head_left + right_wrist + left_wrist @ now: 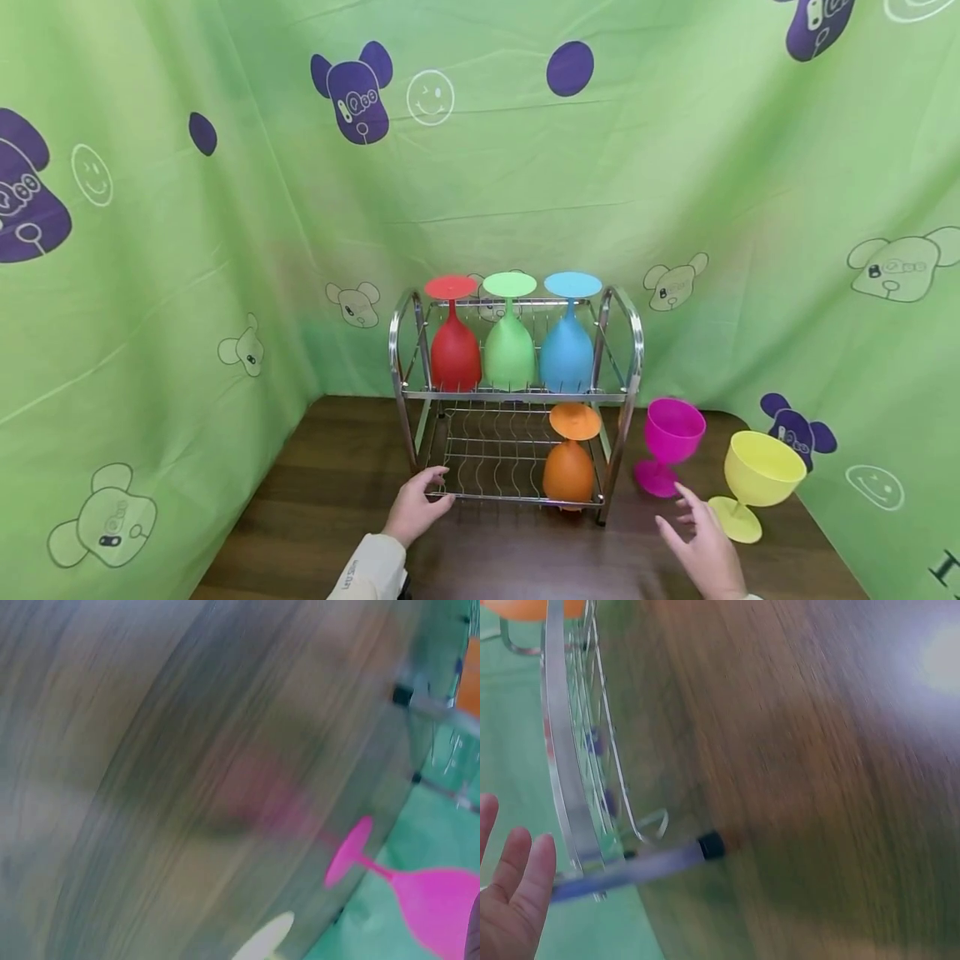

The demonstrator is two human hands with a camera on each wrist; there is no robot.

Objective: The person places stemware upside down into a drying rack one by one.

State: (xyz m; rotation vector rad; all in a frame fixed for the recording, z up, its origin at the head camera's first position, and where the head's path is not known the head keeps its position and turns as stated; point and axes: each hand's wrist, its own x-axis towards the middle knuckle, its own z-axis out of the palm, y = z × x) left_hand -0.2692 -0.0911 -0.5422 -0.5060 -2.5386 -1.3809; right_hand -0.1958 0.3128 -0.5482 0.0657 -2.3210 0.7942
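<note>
Shiny metal wire rack (517,397) holds four upturned, round-bowled goblets (510,358); left hand (418,507) beside it, right hand (703,542) near upright pink goblet (675,429), fingers apart.

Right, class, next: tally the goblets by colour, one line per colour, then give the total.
Red goblet: 1
Green goblet: 1
Blue goblet: 1
Orange goblet: 1
Pink goblet: 1
Yellow goblet: 1
Total: 6

We are in a curtained-off space, the room beyond hidden: green cloth (487,179) printed with cartoon heads (362,104) and smiley faces (431,97) hangs along the back and side edges of a wood-grain table (300,500).
</note>
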